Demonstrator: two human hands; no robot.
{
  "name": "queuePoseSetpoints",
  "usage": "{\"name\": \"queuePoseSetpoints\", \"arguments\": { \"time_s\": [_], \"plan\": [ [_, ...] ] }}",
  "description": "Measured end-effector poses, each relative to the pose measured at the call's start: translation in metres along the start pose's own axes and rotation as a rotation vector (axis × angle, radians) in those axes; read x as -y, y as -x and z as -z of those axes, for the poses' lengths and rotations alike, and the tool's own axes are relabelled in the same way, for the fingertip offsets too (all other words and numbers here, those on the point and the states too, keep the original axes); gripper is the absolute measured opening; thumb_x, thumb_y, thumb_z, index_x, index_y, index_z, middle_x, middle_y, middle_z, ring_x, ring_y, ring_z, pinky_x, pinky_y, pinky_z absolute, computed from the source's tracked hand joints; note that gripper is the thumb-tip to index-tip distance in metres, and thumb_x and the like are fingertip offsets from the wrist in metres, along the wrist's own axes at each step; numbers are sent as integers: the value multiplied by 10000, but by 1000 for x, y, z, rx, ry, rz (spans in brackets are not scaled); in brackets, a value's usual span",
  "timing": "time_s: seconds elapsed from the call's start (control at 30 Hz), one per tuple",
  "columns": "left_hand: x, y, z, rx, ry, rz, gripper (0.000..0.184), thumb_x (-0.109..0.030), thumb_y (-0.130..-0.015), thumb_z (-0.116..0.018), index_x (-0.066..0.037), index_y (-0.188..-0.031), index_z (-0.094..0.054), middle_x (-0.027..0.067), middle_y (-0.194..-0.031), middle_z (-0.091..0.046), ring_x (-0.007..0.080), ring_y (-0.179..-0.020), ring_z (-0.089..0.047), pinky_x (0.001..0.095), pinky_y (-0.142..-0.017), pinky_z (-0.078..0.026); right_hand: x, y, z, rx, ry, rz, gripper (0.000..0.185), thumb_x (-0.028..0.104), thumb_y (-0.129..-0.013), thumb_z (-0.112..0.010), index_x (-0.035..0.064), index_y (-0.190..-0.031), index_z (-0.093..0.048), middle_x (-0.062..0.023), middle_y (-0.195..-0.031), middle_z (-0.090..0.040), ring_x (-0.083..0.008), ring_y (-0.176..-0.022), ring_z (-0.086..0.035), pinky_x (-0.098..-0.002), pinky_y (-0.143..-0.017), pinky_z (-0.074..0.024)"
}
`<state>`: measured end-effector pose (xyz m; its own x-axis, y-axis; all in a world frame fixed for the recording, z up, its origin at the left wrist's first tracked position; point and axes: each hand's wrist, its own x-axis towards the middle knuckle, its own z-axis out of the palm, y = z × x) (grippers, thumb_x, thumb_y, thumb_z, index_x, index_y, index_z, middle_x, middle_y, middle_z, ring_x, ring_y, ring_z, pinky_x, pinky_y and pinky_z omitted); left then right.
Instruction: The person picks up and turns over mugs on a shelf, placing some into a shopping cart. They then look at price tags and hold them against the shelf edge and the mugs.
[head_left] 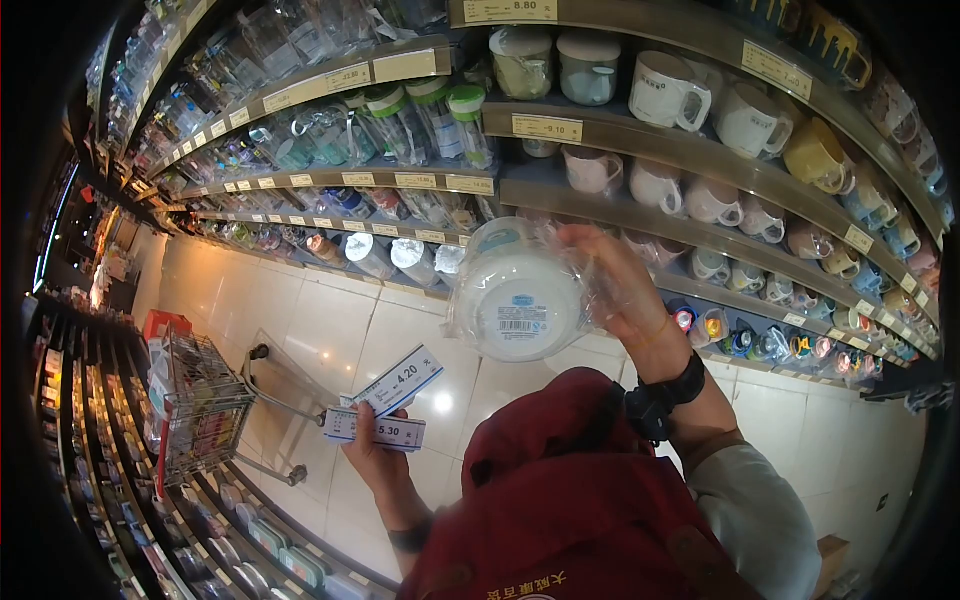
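Observation:
My right hand (625, 290) is closed around the side of a white cup (520, 300) in clear crinkled plastic. Its base, with a blue-and-white barcode sticker, faces me, and whether it has a handle cannot be seen. Lower down on the left, my left hand (375, 460) pinches several paper price labels under its thumb. The upper price label (405, 378) reads 4.20 and the lower price label (390, 431) reads 5.30; they are fanned apart over the floor. A dark band sits on each wrist.
Shelves of mugs (670, 92) curve along the right, with clear bottles and green-lidded jars (465, 125) to the left of them. A metal shopping cart (205, 405) stands on the tiled floor (330, 300) at left. Another stocked shelf (240, 530) runs along the lower left.

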<state>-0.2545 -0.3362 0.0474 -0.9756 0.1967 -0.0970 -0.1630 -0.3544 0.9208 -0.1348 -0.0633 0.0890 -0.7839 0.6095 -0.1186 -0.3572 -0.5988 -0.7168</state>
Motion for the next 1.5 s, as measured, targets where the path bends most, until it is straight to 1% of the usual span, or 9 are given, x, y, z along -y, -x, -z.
{"name": "queuePoseSetpoints", "arguments": {
  "time_s": [0.43, 0.67, 0.8, 0.83, 0.87, 0.97, 1.27, 1.33, 1.5],
  "plan": [
    [3, 1, 3, -21, 20, 6, 194, -117, -820, -523, 20, -938, -453, 143, -814, -567, 193, -635, -586, 279, -527, -519, 0, 2, -2, -13, 0, -4, 178, 105, -803, -450, 24, -941, -528, -19, -707, -541, -79, -556, -512, -199, -424, -389],
    [8, 2, 16, -81, 24, 7, 192, -117, -811, -524, 44, -889, -452, 146, -766, -560, 187, -592, -574, 268, -521, -490, -19, -7, -10, -127, 116, -74, 201, 85, -759, -465, 21, -934, -541, -30, -815, -537, -96, -691, -518, -236, -605, -433],
    [6, 10, 29, -200, -19, 36, 162, -98, -795, -541, 29, -859, -463, 129, -728, -558, 184, -583, -577, 266, -490, -485, -43, -18, -30, 241, 276, -270, 213, 66, -744, -459, 9, -937, -528, -41, -831, -533, -92, -681, -517, -231, -625, -449],
    [5, 13, 36, -214, -40, 51, 150, -89, -794, -542, 25, -855, -465, 126, -732, -558, 189, -586, -579, 277, -503, -498, -51, -6, -25, 359, 393, -529, 227, 59, -743, -459, 10, -958, -516, -35, -816, -534, -75, -653, -511, -202, -595, -437],
    [2, 17, 39, -264, 11, 36, 132, -67, -792, -534, 29, -852, -464, 131, -745, -562, 200, -587, -583, 293, -522, -513, -55, 5, -51, 428, 446, -576, 174, 63, -723, -486, 17, -886, -525, 3, -712, -511, -48, -590, -487, -160, -518, -387],
    [-9, 32, 65, -360, 96, 25, 141, -42, -748, -591, 12, -824, -485, 109, -728, -554, 193, -591, -585, 304, -531, -537, -90, 12, -74, 878, 647, -794, 296, 27, -748, -431, -5, -1028, -525, -31, -840, -554, -43, -656, -499, -174, -570, -405],
    [-30, 72, 163, -701, 164, -107, 180, -31, -747, -587, 37, -866, -470, 128, -766, -557, 201, -616, -591, 296, -526, -530, -181, 31, -138, 1380, 539, -1072, 235, 115, -814, -441, 43, -1015, -541, -10, -776, -520, -55, -623, -470, -171, -562, -397],
    [-38, 77, 185, -747, 174, -136, 185, -32, -752, -582, 40, -876, -466, 128, -775, -555, 198, -619, -589, 293, -527, -525, -196, 45, -160, 1482, 622, -1293, 193, 123, -808, -460, 41, -957, -551, 4, -745, -505, -48, -606, -454, -170, -554, -393],
    [-58, 83, 242, -821, 135, -284, 188, -37, -765, -562, 41, -894, -450, 118, -784, -542, 189, -602, -571, 290, -519, -505, -257, 66, -190, 1422, 593, -1317, 148, 122, -808, -479, 46, -917, -545, 9, -723, -502, -49, -607, -455, -169, -553, -389]
  ]
}}
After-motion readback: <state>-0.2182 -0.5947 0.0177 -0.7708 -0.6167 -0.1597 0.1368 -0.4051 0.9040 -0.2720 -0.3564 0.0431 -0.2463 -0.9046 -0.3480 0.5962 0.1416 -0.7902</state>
